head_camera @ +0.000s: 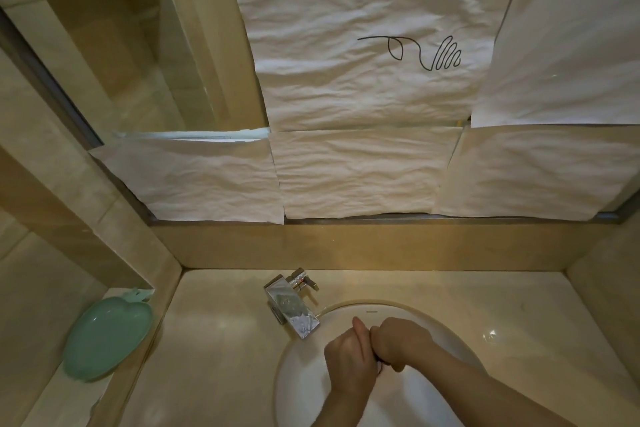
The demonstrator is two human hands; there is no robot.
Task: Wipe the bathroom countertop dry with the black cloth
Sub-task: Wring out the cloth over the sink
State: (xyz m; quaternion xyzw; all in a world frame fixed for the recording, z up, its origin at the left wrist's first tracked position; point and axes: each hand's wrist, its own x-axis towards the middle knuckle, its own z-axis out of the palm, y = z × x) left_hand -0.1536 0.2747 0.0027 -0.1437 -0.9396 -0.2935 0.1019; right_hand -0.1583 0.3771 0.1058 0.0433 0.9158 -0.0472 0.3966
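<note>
Both my hands are clenched together over the white sink basin point(304, 378). My left hand point(348, 362) and my right hand point(398, 341) grip the black cloth point(380, 361) between them. Almost all of the cloth is hidden inside the fists; only a small dark sliver shows below the right hand. The beige marble countertop point(221, 329) surrounds the basin and shines on the left and right.
A chrome faucet point(292, 305) stands at the basin's back left, just left of my hands. A green leaf-shaped dish point(107, 336) sits on the lower ledge at the far left. Crumpled white paper sheets point(356, 173) cover the mirror above the backsplash.
</note>
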